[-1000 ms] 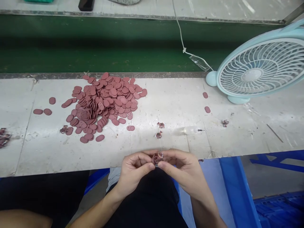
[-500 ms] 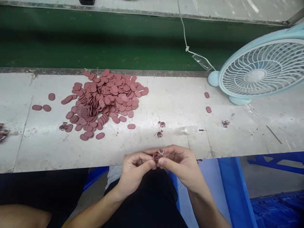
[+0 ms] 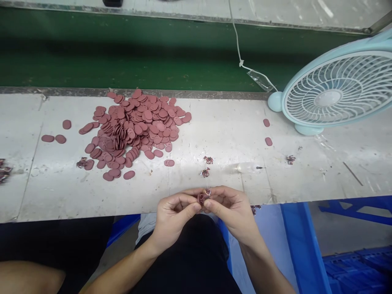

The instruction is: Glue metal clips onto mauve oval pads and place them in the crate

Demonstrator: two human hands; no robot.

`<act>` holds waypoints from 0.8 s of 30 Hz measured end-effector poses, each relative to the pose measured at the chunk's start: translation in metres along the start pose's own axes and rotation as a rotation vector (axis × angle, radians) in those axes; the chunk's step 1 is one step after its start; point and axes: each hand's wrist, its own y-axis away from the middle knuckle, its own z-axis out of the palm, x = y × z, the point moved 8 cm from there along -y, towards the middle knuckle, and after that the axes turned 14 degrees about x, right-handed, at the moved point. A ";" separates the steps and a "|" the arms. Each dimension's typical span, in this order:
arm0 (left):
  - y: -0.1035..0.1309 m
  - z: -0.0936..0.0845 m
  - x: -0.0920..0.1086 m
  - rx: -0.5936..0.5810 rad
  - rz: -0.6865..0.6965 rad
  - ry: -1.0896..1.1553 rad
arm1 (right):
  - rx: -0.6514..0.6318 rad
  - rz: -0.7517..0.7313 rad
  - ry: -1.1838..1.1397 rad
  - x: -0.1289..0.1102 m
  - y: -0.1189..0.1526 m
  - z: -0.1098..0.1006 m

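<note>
Both hands meet at the front edge of the white table. My left hand (image 3: 174, 214) pinches a small dark red piece (image 3: 201, 199) between thumb and fingers. My right hand (image 3: 234, 210) is closed on the same piece from the other side, where a small shiny part (image 3: 208, 192) sticks up by the fingertips. Just beyond the hands lie two small dark red and silvery clusters (image 3: 205, 173), (image 3: 208, 160). To their right is a clear bottle with a thin dark tip (image 3: 247, 167). A large heap of flat red oval pieces (image 3: 150, 116) spreads over the table further left.
A light blue fan (image 3: 329, 98) stands at the right, its white cord (image 3: 237, 41) running up the green panel (image 3: 183, 53). Loose ovals (image 3: 268, 141) and another cluster (image 3: 290, 159) lie near it. Below the edge is a blue bin (image 3: 301, 249). Another person's arm (image 3: 30, 277) shows lower left.
Both hands have shifted very slightly with the piece, which looks turned a little between the fingertips. More of the dark bits beside my right wrist now shows.
</note>
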 end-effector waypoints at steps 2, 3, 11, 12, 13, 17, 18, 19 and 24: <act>-0.004 0.000 0.002 -0.002 0.027 -0.049 | 0.038 -0.022 -0.013 0.006 -0.002 -0.007; -0.009 -0.001 0.005 -0.008 0.066 -0.090 | 0.066 -0.038 -0.018 0.009 -0.002 -0.013; -0.070 -0.040 0.065 0.069 0.902 -1.171 | 0.525 -0.342 0.103 0.023 0.037 -0.161; -0.076 -0.041 0.066 0.053 0.929 -1.255 | 0.626 -0.406 0.136 0.021 0.048 -0.191; -0.080 -0.042 0.067 0.044 0.936 -1.317 | 0.742 -0.469 0.193 0.019 0.062 -0.219; -0.089 -0.042 0.069 0.071 0.796 -1.323 | 1.087 -0.522 0.506 0.027 0.099 -0.310; -0.090 -0.043 0.068 0.081 0.724 -1.274 | 1.114 -0.485 0.554 0.035 0.100 -0.326; -0.090 -0.044 0.066 0.089 0.652 -1.216 | 1.120 -0.437 0.593 0.045 0.098 -0.339; -0.084 -0.043 0.060 0.101 0.468 -0.687 | 1.073 -0.175 0.818 0.106 0.060 -0.374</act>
